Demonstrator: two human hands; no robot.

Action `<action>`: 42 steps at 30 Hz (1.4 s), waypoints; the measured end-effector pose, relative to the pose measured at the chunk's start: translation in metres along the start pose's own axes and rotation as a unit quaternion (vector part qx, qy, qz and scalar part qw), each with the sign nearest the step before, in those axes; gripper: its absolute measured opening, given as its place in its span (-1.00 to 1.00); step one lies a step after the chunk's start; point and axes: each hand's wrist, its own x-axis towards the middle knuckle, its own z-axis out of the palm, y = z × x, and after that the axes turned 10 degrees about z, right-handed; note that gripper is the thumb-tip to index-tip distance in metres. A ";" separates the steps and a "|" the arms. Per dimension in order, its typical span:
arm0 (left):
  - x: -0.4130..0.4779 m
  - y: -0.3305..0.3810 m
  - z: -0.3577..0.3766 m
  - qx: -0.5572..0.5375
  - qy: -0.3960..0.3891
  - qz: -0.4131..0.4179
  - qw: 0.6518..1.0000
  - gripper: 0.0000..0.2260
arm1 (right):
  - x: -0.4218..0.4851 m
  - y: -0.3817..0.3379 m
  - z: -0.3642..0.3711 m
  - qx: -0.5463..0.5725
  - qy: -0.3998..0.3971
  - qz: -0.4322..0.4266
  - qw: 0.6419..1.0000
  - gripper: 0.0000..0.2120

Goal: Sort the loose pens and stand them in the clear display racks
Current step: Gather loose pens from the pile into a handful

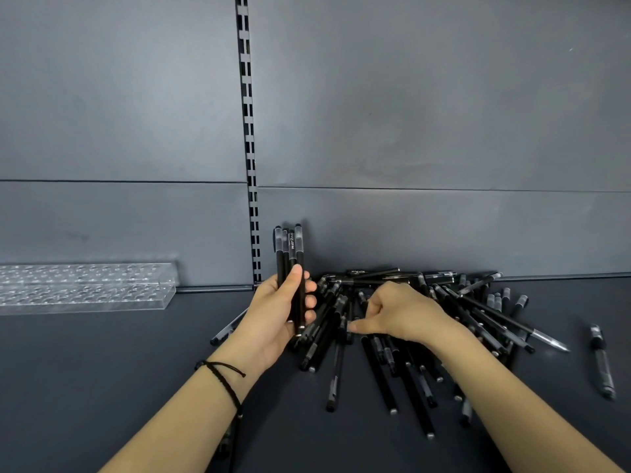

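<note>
Gathering step in hand. Left hand (276, 314) gripped an upright bundle of pens (290, 254). Right hand (399, 312) reached into the loose pile (495, 315) on the shelf (102, 370), fingers curled, grasp indiscernible. Next move, by judgement: carry the bundle leftward to the clear racks (85, 288).

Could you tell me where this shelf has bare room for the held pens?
Bare shelf lies in front of the clear racks, left of the left hand gripping a pen bundle. The pen pile under the right hand is crowded.

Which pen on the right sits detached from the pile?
The black pen at far right: it lies alone on the dark shelf, touching no other pen.
</note>
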 end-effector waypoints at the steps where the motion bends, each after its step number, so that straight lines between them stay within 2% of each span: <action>1: 0.000 0.000 0.000 -0.005 -0.001 -0.005 1.000 -0.84 | -0.002 -0.002 -0.001 -0.018 0.004 0.010 1.000 -0.68; 9: 0.000 -0.003 -0.002 0.064 0.001 -0.030 0.998 -0.70 | -0.003 -0.010 0.001 -0.046 0.016 0.029 0.998 -0.70; 11: -0.001 -0.002 -0.004 0.065 -0.007 -0.035 0.997 -0.74 | 0.001 -0.007 0.002 0.002 0.011 0.029 1.000 -0.75; 13: -0.002 -0.001 -0.004 0.073 -0.023 -0.042 0.996 -0.78 | 0.001 -0.003 0.001 0.116 -0.012 0.009 0.993 -0.83; 16: -0.006 0.000 0.001 0.085 -0.044 -0.059 0.994 -0.80 | 0.000 0.000 -0.004 0.291 -0.062 -0.009 0.955 -0.82; 20: -0.012 -0.004 0.009 0.112 -0.109 -0.050 0.987 -0.79 | 0.002 -0.004 -0.004 0.506 -0.160 -0.010 0.847 -0.88; 23: -0.018 -0.005 0.014 0.109 -0.147 -0.043 0.982 -0.76 | 0.000 -0.012 -0.002 0.582 -0.158 -0.012 0.797 -0.94; 25: -0.019 -0.003 0.014 0.103 -0.140 -0.039 0.984 -0.78 | 0.000 -0.019 -0.003 0.596 -0.135 -0.028 0.791 -0.94; 27: -0.016 -0.001 0.008 0.089 -0.124 -0.033 0.988 -0.79 | -0.001 -0.024 -0.004 0.574 -0.110 -0.054 0.809 -0.92; 28: -0.015 0.002 0.003 0.084 -0.118 -0.025 0.989 -0.78 | 0.001 -0.026 -0.004 0.539 -0.086 -0.063 0.836 -0.89; 31: -0.011 0.008 -0.016 0.066 -0.067 0.001 0.996 -0.73 | 0.012 -0.022 0.004 0.325 0.051 -0.060 0.942 -0.72; 33: -0.009 0.009 -0.027 0.032 -0.037 0.000 0.999 -0.77 | 0.020 -0.015 0.011 0.196 0.080 -0.040 0.977 -0.59; 36: -0.003 0.007 -0.030 -0.001 -0.018 -0.006 1.000 -0.80 | 0.023 -0.009 0.019 0.095 0.050 -0.014 0.994 -0.42; 42: 0.001 0.003 -0.025 0.038 -0.030 -0.007 0.999 -0.74 | 0.018 -0.026 0.022 0.024 0.054 0.022 0.998 -0.43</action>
